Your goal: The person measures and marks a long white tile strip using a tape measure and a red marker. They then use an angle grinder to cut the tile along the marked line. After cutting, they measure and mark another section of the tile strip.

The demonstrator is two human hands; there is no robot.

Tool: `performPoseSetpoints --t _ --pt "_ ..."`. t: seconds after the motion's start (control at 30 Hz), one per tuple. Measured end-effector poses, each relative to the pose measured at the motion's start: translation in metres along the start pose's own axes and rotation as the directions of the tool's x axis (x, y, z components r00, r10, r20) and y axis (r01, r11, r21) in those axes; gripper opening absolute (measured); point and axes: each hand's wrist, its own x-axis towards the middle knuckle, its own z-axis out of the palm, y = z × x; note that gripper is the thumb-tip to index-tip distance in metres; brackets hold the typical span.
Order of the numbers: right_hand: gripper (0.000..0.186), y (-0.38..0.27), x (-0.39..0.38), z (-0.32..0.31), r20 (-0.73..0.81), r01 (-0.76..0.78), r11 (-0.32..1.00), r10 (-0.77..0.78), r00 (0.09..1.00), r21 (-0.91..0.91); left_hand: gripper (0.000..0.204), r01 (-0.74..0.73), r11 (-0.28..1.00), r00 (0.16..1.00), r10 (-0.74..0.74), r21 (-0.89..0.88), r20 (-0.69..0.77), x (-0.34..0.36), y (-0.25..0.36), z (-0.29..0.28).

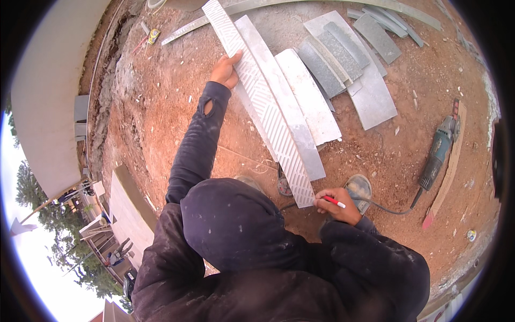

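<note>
A long, narrow tile strip (pixel 263 110) slants across the middle, its face covered in raised diagonal ridges. My left hand (pixel 226 71) is closed around its left edge near the far end. Beside the strip's near end is my right hand (pixel 339 208), fingers closed on a red and white marker (pixel 333 202). That hand's fingertips are right at the strip's corner; whether they touch it I cannot tell. Under and beside the strip lies a smooth grey tile plank (pixel 300 131). My dark hood (pixel 230 222) fills the lower middle.
A white slab (pixel 311 99) and several grey tile offcuts (pixel 375 102) lie on the reddish dirt beyond. At right, an angle grinder (pixel 437 153) rests by a wooden strip (pixel 449 166), its cord (pixel 386 209) running toward my shoe (pixel 358 189). Another person (pixel 118 253) is far off at left.
</note>
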Motion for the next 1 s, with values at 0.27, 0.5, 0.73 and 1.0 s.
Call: performPoseSetpoints --t 0.27,0.5,0.73,1.0 --pt "0.021 0.007 0.002 -0.001 0.018 0.006 1.000 -0.007 1.000 0.023 0.029 0.011 1.000 1.000 -0.011 -0.022 -0.008 0.005 -0.003 0.000" --pt "0.021 0.004 0.001 -0.001 0.018 -0.010 1.000 0.010 1.000 0.009 0.030 0.016 0.999 1.000 -0.017 -0.030 -0.009 0.006 -0.004 -0.001" --pt "0.022 0.005 0.005 0.002 0.033 -0.009 1.000 0.009 0.999 0.010 0.029 0.008 1.000 1.000 -0.008 -0.025 -0.001 0.006 -0.001 -0.005" --pt "0.018 0.013 0.001 -0.001 -0.015 0.001 0.998 0.000 1.000 0.065 0.032 0.035 0.998 0.999 -0.036 0.047 0.013 0.023 -0.016 -0.003"
